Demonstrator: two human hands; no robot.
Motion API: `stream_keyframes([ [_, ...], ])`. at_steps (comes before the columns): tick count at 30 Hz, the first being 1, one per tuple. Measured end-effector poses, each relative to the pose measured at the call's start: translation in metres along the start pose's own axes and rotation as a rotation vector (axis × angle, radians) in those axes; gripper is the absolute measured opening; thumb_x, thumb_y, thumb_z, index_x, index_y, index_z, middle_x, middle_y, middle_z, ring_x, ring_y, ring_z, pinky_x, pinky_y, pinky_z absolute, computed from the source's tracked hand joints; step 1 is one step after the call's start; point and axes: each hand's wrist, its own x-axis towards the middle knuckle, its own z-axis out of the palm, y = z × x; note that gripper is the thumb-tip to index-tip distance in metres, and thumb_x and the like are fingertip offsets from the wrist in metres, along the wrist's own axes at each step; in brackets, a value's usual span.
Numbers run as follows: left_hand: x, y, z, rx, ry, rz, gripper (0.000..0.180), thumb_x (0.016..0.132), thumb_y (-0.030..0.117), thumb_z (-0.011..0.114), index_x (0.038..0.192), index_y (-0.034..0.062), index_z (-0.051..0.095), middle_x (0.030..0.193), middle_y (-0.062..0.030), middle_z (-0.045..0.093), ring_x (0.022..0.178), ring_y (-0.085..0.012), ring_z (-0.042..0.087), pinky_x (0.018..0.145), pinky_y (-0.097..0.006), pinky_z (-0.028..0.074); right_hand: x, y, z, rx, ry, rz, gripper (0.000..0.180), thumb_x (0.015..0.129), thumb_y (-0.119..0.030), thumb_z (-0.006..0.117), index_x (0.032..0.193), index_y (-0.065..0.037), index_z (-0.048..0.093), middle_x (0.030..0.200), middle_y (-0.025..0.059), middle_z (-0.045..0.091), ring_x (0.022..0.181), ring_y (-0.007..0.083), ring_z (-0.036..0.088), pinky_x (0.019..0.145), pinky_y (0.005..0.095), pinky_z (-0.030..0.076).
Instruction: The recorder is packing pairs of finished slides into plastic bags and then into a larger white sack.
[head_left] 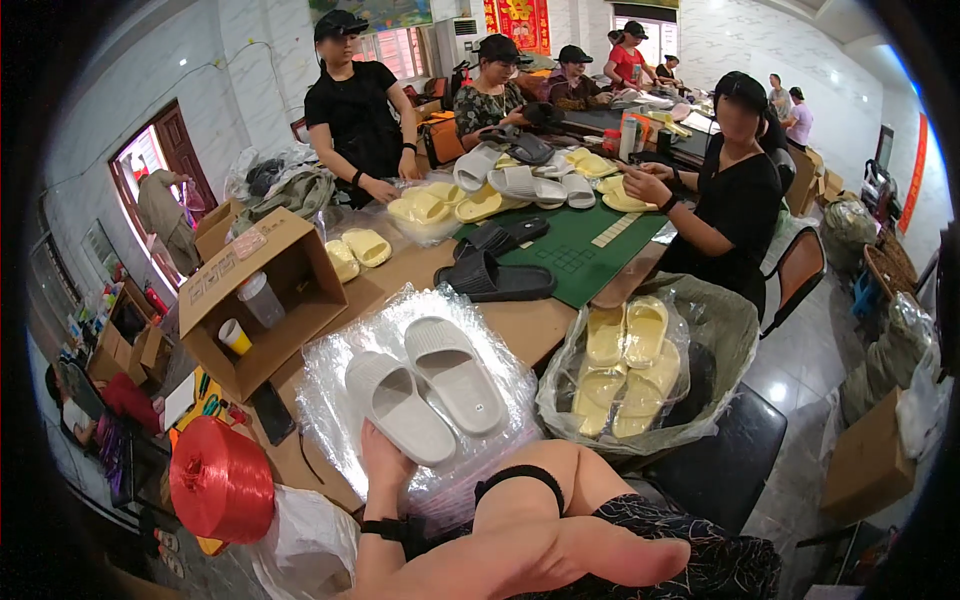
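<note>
A pair of light grey slide slippers lies side by side on a stack of clear plastic bags [330, 350] at the table's near edge. My left hand [385, 457] is closed at the outer edge of the left slipper [402, 410], its fingertips partly hidden by the sole. The right slipper [465, 385] rests beside it, a small round label on its heel. To the right, my right hand [585, 468], above a black wristband, is bent away near the bag of yellow slippers. Its fingers are hidden, so any grip does not show.
An open cardboard box [255, 300], a phone [272, 413] and a red twine roll [222, 480] stand left. Black slippers [500, 277] lie on a green mat [580, 255]. A sack [715, 400] holds yellow slippers [628, 370] at right. Co-workers surround the table's far side.
</note>
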Motion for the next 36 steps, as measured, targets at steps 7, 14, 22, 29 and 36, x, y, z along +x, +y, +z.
stream_keyframes([
  [7, 0.000, -0.006, 0.005, -0.036, -0.029, -0.037, 0.045, 0.070, 0.023, 0.074, 0.113, 0.0081, 0.068, 0.118, -0.0154, 0.065, 0.120, -0.0366, 0.051, 0.107, -0.044, 0.037, 0.004, 0.012, -0.004, 0.040, 0.020, -0.051, 0.127, 0.071, -0.086, 0.054, 0.148, 0.010, 0.024, 0.152, 0.0289, 0.028, 0.135, 0.0318, 0.041, 0.098, 0.0374, 0.044],
  [14, 0.002, 0.011, -0.006, -0.120, -0.044, -0.110, 0.045, 0.070, 0.024, 0.074, 0.112, 0.0084, 0.068, 0.118, -0.0149, 0.065, 0.119, -0.0376, 0.050, 0.105, -0.045, 0.038, 0.000, 0.016, 0.004, 0.071, 0.020, -0.094, 0.127, 0.071, -0.086, 0.056, 0.148, 0.010, 0.024, 0.152, 0.0287, 0.028, 0.136, 0.0311, 0.039, 0.096, 0.0355, 0.044],
  [22, 0.001, 0.002, -0.002, -0.091, -0.035, -0.021, 0.044, 0.069, 0.023, 0.074, 0.111, 0.0085, 0.069, 0.116, -0.0143, 0.065, 0.117, -0.0382, 0.051, 0.103, -0.045, 0.040, 0.001, 0.017, 0.007, 0.123, 0.030, -0.143, 0.127, 0.070, -0.085, 0.058, 0.148, 0.010, 0.024, 0.152, 0.0286, 0.027, 0.137, 0.0304, 0.037, 0.095, 0.0333, 0.044],
  [29, 0.004, 0.004, 0.000, -0.063, -0.062, -0.059, 0.040, 0.074, 0.024, 0.070, 0.111, 0.0082, 0.069, 0.119, -0.0159, 0.064, 0.119, -0.0376, 0.050, 0.105, -0.047, 0.037, 0.004, 0.008, 0.008, 0.133, 0.028, -0.169, 0.127, 0.070, -0.085, 0.059, 0.148, 0.009, 0.025, 0.152, 0.0285, 0.027, 0.138, 0.0298, 0.036, 0.093, 0.0314, 0.044],
  [36, 0.006, 0.012, 0.006, -0.161, 0.017, -0.151, 0.044, 0.081, 0.026, 0.068, 0.121, 0.0069, 0.064, 0.124, -0.0163, 0.063, 0.120, -0.0357, 0.052, 0.098, -0.042, 0.043, -0.016, -0.018, 0.001, -0.023, 0.408, 0.110, 0.119, 0.072, -0.089, 0.047, 0.142, 0.007, 0.032, 0.135, 0.0208, 0.048, 0.093, 0.0166, 0.062, 0.074, 0.0254, 0.047],
])
